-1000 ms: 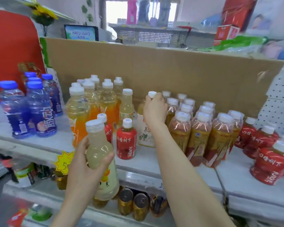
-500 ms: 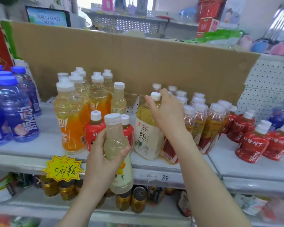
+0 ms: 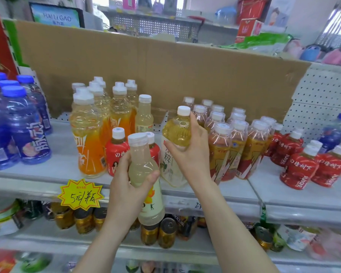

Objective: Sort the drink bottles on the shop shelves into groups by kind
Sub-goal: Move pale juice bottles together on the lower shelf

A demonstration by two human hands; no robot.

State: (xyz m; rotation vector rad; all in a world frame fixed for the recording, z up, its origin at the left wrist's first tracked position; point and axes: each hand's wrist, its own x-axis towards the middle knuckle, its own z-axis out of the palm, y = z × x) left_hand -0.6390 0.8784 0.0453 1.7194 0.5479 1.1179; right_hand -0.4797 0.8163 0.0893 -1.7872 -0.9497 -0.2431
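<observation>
— Where's the pale bottle (image 3: 144, 168)?
— Upright in the left grip (image 3: 126, 186), clamped round its middle, just near of the shelf (image 3: 47, 174) edge.
— And the right grip (image 3: 191, 152)?
— Wrapped round the yellow tea bottle (image 3: 177, 131) at its shoulder, cap poking above.

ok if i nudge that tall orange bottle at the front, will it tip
Probably tips easily: the tall orange bottle is slim and looks full to the neck. It stands near the shelf front, so it may fall off.

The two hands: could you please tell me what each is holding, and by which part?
Left hand grips the pale bottle around its middle; right hand grips the yellow tea bottle at its shoulder.
</observation>
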